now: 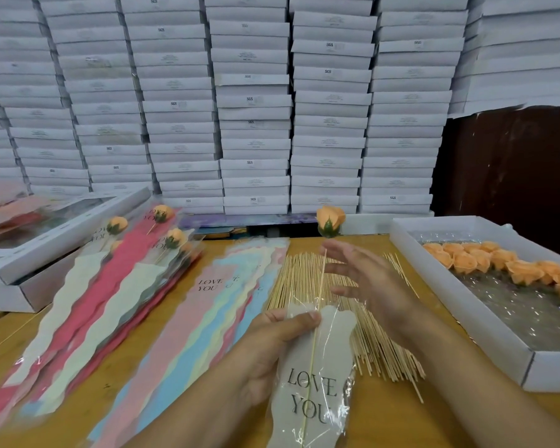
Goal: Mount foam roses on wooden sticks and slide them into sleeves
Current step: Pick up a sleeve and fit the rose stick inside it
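My left hand (272,347) grips the top of a grey "LOVE YOU" sleeve (314,392) near the front of the table. A thin wooden stick (320,286) runs down inside that sleeve and rises out of it. An orange foam rose (329,219) with a green base sits on the stick's upper end, well above the sleeve's mouth. My right hand (369,282) hovers just right of the stick with fingers spread and holds nothing. Loose sticks (346,318) lie in a heap under both hands.
Empty coloured sleeves (188,318) fan out left of the sticks. Farther left lies a pile of sleeved roses (136,253). A white tray (459,318) at right holds several orange rose heads (505,265). A white box (46,240) sits at left, stacked white boxes (256,101) behind.
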`<control>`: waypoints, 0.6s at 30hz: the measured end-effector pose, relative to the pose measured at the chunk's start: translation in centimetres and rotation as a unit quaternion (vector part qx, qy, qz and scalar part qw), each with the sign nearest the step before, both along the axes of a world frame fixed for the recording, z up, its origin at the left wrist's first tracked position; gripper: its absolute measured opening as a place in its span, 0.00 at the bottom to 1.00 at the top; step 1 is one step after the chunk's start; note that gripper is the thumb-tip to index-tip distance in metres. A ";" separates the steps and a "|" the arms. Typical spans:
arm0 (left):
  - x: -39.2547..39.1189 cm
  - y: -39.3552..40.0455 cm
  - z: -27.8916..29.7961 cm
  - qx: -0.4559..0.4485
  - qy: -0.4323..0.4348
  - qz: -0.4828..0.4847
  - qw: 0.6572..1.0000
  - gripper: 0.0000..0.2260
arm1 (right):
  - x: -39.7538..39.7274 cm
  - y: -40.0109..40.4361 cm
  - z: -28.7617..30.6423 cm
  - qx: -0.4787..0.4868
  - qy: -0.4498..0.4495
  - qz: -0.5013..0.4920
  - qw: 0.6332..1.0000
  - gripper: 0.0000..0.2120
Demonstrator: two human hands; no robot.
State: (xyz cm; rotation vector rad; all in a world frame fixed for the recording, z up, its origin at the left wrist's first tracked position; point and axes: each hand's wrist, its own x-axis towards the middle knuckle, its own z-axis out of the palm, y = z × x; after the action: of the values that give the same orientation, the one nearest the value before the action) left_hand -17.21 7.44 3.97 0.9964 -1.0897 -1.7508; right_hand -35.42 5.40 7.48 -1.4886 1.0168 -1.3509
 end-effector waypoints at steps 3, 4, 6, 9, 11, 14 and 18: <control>0.1 0.1 -0.1 0.012 -0.010 -0.012 1.000 0.10 | -0.4 -0.3 0.1 0.010 -0.013 -0.001 1.000 0.15; 0.1 0.2 0.0 0.017 -0.012 -0.014 1.000 0.14 | -0.5 -0.3 0.0 0.012 -0.013 -0.001 1.000 0.16; 0.1 0.2 0.1 0.022 -0.013 -0.015 1.000 0.21 | -0.7 -0.1 -0.2 0.014 -0.017 0.003 1.000 0.19; 0.1 0.2 0.2 0.029 -0.014 -0.007 0.999 0.27 | -0.9 0.7 -1.1 0.016 0.007 0.017 1.000 0.25; 0.1 0.1 0.2 0.030 -0.013 -0.004 0.999 0.29 | -1.0 1.2 -1.8 0.026 0.024 0.034 0.999 0.26; -0.1 0.2 0.7 0.026 -0.006 -0.007 1.000 0.28 | -1.2 1.9 -2.8 0.054 0.022 0.076 0.995 0.28; -0.1 0.2 0.9 0.024 -0.009 -0.002 1.000 0.28 | -2.0 2.1 -2.3 0.056 0.008 0.056 0.997 0.26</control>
State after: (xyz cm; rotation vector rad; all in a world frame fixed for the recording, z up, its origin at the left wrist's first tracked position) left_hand -17.29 7.68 4.88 1.0414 -1.0652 -1.7814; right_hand -37.38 7.52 5.14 -1.4520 0.9876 -1.1853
